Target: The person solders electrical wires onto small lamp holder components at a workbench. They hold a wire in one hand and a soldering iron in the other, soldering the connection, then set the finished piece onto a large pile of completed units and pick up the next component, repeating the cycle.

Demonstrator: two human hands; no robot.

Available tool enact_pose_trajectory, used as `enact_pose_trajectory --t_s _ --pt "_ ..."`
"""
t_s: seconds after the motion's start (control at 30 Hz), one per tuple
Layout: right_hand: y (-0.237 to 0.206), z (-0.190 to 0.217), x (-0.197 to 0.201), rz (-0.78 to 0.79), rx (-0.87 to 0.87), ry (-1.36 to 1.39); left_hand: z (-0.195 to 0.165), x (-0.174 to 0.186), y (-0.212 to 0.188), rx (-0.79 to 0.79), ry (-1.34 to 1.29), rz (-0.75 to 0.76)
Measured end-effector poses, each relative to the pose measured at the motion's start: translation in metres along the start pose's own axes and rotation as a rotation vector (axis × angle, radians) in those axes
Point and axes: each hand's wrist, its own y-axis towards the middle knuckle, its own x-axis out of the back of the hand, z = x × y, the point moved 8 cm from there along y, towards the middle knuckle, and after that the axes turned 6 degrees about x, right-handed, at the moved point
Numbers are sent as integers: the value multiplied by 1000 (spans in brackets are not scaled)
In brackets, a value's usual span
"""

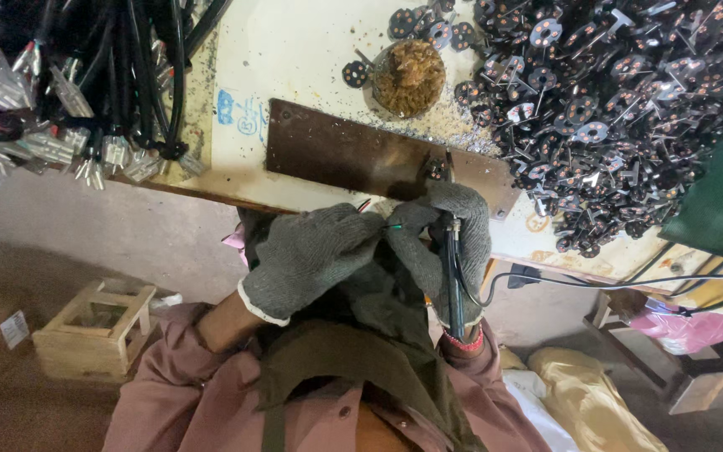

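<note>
White rectangular label [14,328] with dark print, low left, beside wooden crate [94,328]. Blue handwritten marking [240,113] on cream surface [294,50], upper left of brown metal plate [361,155]. No screens.

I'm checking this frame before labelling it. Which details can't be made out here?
- Head view: the tool's tip is hidden by the right hand; only the dark soldering tool handle shows.
- Thin wires between the gloves: too small, ends hidden by the left hand.
- Pile of dark discs: cut by top edge.
</note>
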Motion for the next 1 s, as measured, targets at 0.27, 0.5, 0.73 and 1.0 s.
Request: enact_pose_trajectory --t_s 0.27,0.5,0.73,1.0 --pt "4 -3 1 31 -53 138 8 -11 3 31 -93 105" --pt "-13 -20 -5 -186 -152 232 35 -63 -16 712 -1293 124" --pt "-10 -19 19 -401 88 -66 2 -2 19 94 -428 -177" --pt "7 12 22 -402 355 -324 12 53 66 230 -118 -257"
